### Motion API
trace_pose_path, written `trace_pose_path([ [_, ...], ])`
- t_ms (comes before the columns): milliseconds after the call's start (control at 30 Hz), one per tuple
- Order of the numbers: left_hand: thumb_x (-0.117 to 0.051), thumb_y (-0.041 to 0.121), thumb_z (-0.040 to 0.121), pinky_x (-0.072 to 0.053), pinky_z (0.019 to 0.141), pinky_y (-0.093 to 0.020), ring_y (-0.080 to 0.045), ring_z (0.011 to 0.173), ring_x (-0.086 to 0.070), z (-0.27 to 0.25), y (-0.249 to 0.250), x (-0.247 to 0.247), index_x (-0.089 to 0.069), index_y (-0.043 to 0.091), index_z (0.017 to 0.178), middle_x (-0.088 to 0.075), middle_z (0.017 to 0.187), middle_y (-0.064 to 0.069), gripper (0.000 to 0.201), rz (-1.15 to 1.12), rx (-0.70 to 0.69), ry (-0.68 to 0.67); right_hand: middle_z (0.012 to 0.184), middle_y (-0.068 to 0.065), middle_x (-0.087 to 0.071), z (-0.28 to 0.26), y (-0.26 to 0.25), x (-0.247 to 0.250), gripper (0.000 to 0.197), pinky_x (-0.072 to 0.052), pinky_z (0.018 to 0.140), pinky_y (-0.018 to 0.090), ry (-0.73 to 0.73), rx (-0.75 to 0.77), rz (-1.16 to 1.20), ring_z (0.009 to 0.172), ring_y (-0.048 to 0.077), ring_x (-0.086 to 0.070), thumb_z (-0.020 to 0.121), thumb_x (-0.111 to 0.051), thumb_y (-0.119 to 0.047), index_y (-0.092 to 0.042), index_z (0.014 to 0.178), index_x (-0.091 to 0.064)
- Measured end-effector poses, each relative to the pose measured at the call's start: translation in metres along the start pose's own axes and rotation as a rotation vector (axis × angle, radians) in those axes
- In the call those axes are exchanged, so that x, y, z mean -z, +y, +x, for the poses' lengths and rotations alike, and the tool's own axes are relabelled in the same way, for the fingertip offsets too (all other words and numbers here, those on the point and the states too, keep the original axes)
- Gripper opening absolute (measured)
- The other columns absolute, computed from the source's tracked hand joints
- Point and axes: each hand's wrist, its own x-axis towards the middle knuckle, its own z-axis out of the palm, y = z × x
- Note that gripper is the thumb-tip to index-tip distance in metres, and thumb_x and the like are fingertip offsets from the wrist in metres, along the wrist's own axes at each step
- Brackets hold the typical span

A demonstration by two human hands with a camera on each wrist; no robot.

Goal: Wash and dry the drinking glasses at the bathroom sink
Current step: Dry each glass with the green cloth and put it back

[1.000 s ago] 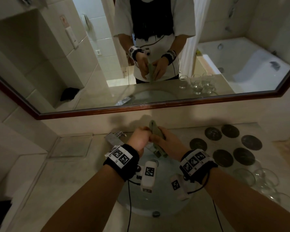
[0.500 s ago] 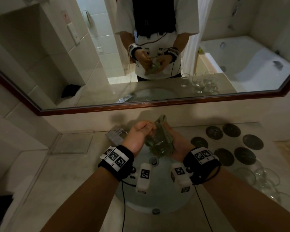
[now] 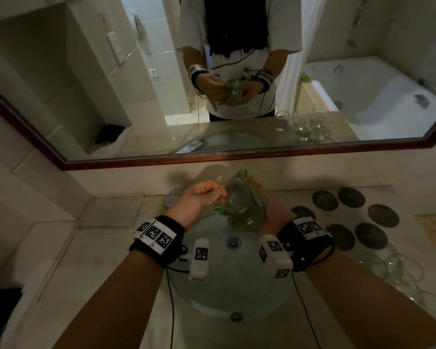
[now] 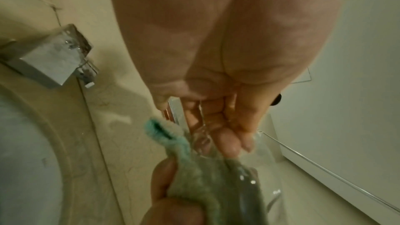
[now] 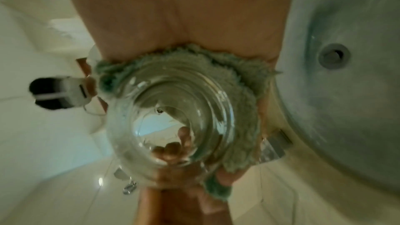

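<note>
While the right hand cups a cloth round the glass over the sink, the left hand pinches its rim; drying seems underway; more glasses wait beside.

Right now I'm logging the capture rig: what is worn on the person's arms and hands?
Bare forearms and hands. Each wrist carries a black band with white square-code tags, plus a white tagged camera block beneath; the right band matches. Thin black cables trail from both.
</note>
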Motion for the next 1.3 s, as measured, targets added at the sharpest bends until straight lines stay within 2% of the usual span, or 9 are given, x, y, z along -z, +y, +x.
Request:
trace_pose_path([
  [167, -0.059, 0.023, 0.092, -0.047, 0.097, -0.045, -0.026, 0.092, -0.065, 0.006, 0.009, -0.006, -0.074, 0.015, 0.091, -0.071, 0.090, -0.008, 0.017, 0.052, 0.198, 0.079, 0.099, 0.019, -0.062, 0.005, 0.000, -0.001, 0.056, -0.056, 0.072, 0.026, 0.095, 0.092, -0.262, 0.085, 0.026, -0.062, 0.103, -0.034, -0.047, 0.000, 0.120, -0.059],
  [300, -0.054, 0.010, 0.095, -0.047, 0.058, -0.009, -0.014, 0.075, -0.061, 0.011, 0.027, -0.019, -0.068, 0.003, 0.096, -0.065, 0.079, -0.004, 0.017, 0.209, 0.312, 0.079, 0.111, 0.013, -0.072, 0.013, 0.010, 0.008, 0.063, -0.053, 0.096, 0.043, 0.202, 0.180, -0.696, 0.103, 0.032, -0.067, 0.091, -0.049, -0.061, -0.007, 0.118, -0.066],
  [367, -0.053, 0.012, 0.094, -0.041, 0.043, -0.009, -0.005, 0.065, -0.056, 0.011, 0.030, -0.023, -0.066, 0.006, 0.090, -0.063, 0.073, 0.001, 0.015, 0.314, 0.375, 0.022, 0.104, 0.006, -0.073, 0.015, 0.013, 0.014, 0.047, -0.052, 0.096, 0.046, 0.230, 0.256, -0.900, 0.097, 0.024, -0.069, 0.095, -0.051, -0.054, -0.014, 0.112, -0.068],
  [600, -0.052, 0.021, 0.096, -0.040, 0.058, -0.024, -0.011, 0.073, -0.059, 0.009, 0.015, -0.038, -0.064, 0.011, 0.101, -0.063, 0.078, 0.000, 0.017, 0.204, 0.455, 0.077, 0.108, -0.007, -0.067, 0.017, 0.018, 0.026, 0.033, -0.051, 0.089, 0.029, 0.234, 0.350, -1.060, 0.100, 0.010, -0.064, 0.098, -0.050, -0.047, -0.025, 0.122, -0.057],
  [700, -0.047, 0.008, 0.098, -0.036, 0.045, -0.017, -0.013, 0.059, -0.047, 0.009, 0.011, -0.051, -0.059, 0.009, 0.086, -0.053, 0.067, -0.004, 0.017, 0.087, 0.371, 0.191, 0.100, -0.009, -0.067, 0.013, 0.018, 0.020, 0.019, -0.049, 0.079, 0.020, 0.218, 0.360, -0.992, 0.088, 0.000, -0.063, 0.101, -0.047, -0.041, -0.028, 0.109, -0.059],
  [833, -0.045, 0.004, 0.100, -0.040, 0.056, -0.020, -0.013, 0.061, -0.048, 0.011, 0.006, -0.059, -0.057, 0.012, 0.075, -0.052, 0.066, -0.003, 0.028, 0.033, 0.294, 0.246, 0.103, 0.003, -0.071, 0.005, 0.014, 0.013, 0.029, -0.050, 0.072, 0.014, 0.219, 0.291, -0.813, 0.091, 0.012, -0.066, 0.102, -0.043, -0.042, -0.022, 0.103, -0.064],
  [933, -0.051, 0.011, 0.099, -0.043, 0.065, -0.027, -0.016, 0.065, -0.052, 0.010, 0.002, -0.055, -0.061, 0.013, 0.077, -0.058, 0.068, -0.003, 0.025, 0.015, 0.238, 0.203, 0.098, 0.005, -0.073, 0.002, 0.011, 0.013, 0.041, -0.055, 0.075, 0.025, 0.163, 0.175, -0.454, 0.088, 0.018, -0.068, 0.103, -0.039, -0.044, -0.014, 0.104, -0.068],
  [1100, -0.058, 0.017, 0.094, -0.044, 0.080, -0.038, -0.023, 0.077, -0.057, 0.007, 0.002, -0.042, -0.070, 0.022, 0.072, -0.066, 0.076, -0.003, 0.025, -0.099, 0.139, 0.182, 0.133, 0.022, -0.058, 0.003, 0.009, 0.009, 0.070, -0.053, 0.093, 0.048, 0.105, 0.048, -0.029, 0.115, 0.037, -0.059, 0.093, -0.048, -0.060, -0.005, 0.135, -0.056],
  [1300, -0.048, 0.011, 0.100, -0.049, 0.067, -0.025, -0.012, 0.070, -0.061, 0.001, 0.007, -0.024, -0.063, 0.013, 0.086, -0.067, 0.071, 0.003, 0.021, -0.178, 0.050, 0.128, 0.100, 0.013, -0.069, 0.003, 0.007, 0.007, 0.051, -0.058, 0.069, 0.036, 0.018, 0.070, 0.141, 0.083, 0.026, -0.069, 0.095, -0.044, -0.054, -0.011, 0.113, -0.065],
])
